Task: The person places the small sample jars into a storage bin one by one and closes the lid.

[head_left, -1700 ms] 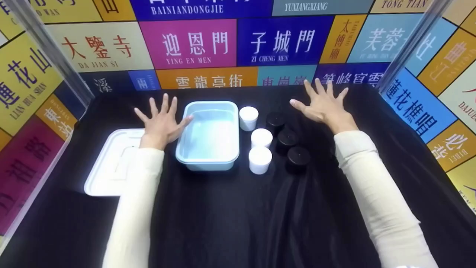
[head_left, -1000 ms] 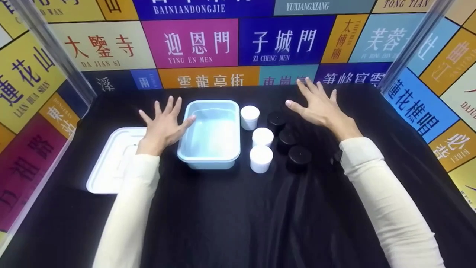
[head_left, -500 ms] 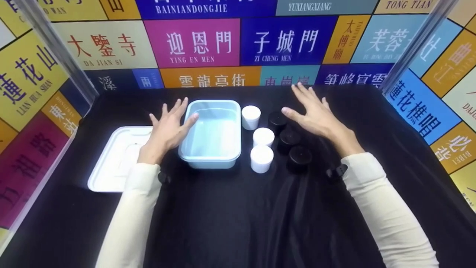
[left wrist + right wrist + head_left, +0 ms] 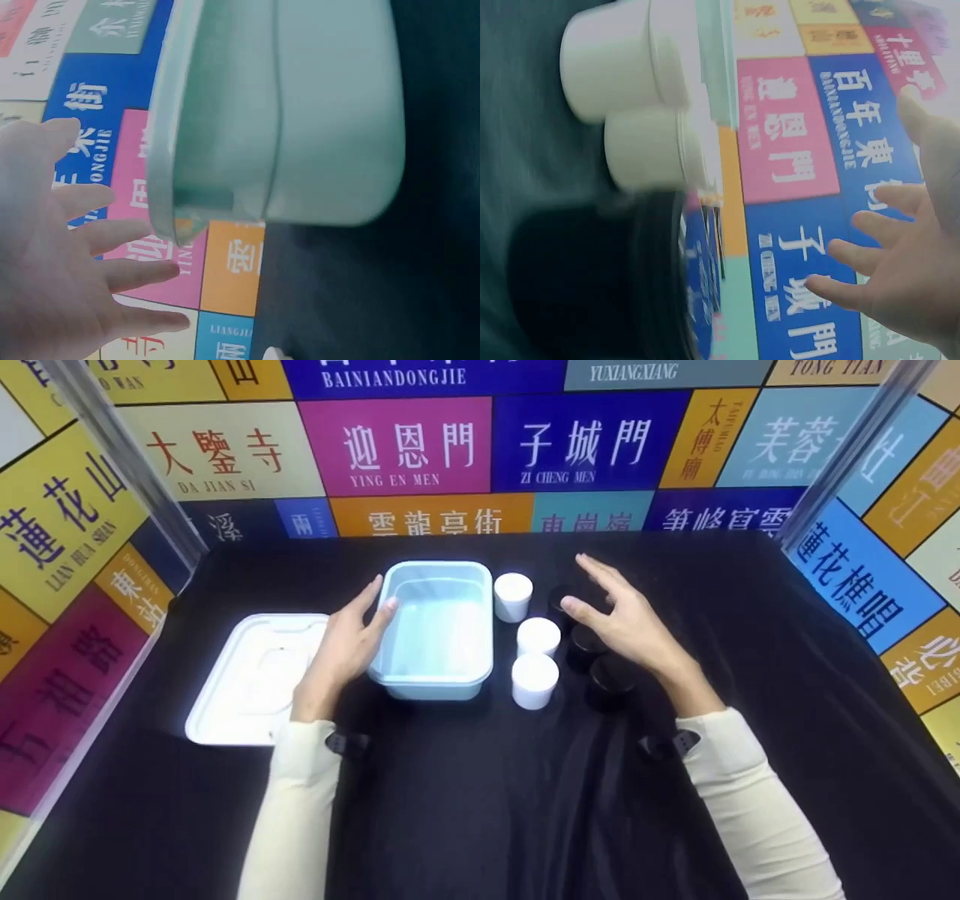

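A light blue plastic container [image 4: 435, 690] stands lidless on the black cloth. My left hand [image 4: 346, 645] hovers at its left side, fingers straight and thumb over the rim; the left wrist view shows the hand [image 4: 82, 255] apart from the container wall [image 4: 337, 112]. Right of the container stand white lidded jars [image 4: 535, 682] and black jars [image 4: 611, 679]. Over the black jars is my right hand [image 4: 630, 622], fingers extended and holding nothing. In the right wrist view that hand [image 4: 900, 255] is clear of the near black jar [image 4: 592, 277] and the white jars [image 4: 615, 60].
A white rectangular lid [image 4: 247, 682] lies flat at the left, partly behind my left hand. Printed panels [image 4: 397, 442] with large characters wall in the back and both sides. Clear posts [image 4: 855, 450] stand at the back corners. Black cloth [image 4: 480, 810] covers the table.
Both hands have come lower and turned inward, their spread fingers drawing closer together. My left hand has moved right to the container's side; my right hand has come nearer over the black jars.
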The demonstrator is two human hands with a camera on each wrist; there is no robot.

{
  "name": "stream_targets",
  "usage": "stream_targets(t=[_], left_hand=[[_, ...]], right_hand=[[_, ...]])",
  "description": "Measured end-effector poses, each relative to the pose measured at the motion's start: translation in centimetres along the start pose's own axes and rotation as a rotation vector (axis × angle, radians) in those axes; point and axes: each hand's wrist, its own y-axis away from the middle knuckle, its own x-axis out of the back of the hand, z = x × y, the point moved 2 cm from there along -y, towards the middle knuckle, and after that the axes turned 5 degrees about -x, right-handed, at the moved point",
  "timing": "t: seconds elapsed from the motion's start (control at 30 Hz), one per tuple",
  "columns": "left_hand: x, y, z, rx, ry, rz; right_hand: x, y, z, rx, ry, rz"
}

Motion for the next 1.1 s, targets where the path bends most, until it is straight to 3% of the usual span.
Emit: stream_targets(t=[0.17, 0.27, 0.57, 0.83, 1.1], left_hand=[[-0.3, 1.0, 0.2, -0.013, 0.078, 0.038], [-0.3, 1.5, 0.2, 0.003, 0.126, 0.029], [0.2, 1.7, -0.4, 0.137, 0.239, 0.03], [0.2, 1.6, -1.6, 0.286, 0.353, -0.043], [-0.3, 1.6, -2.1, 0.277, 0.371, -0.058]], right_hand=[[-1.1, 1.1, -0.3, -0.048, -0.164, -0.017], [-1.9, 1.6, -0.4, -0.059, -0.224, -0.01], [-3.9, 2.9, 0.0, -0.088, -0.277, -0.009], [-5.3, 3.6, 0.1, -0.112, -0.141, -0.059], [-6.9, 4.2, 0.1, -0.179, -0.015, -0.045]])
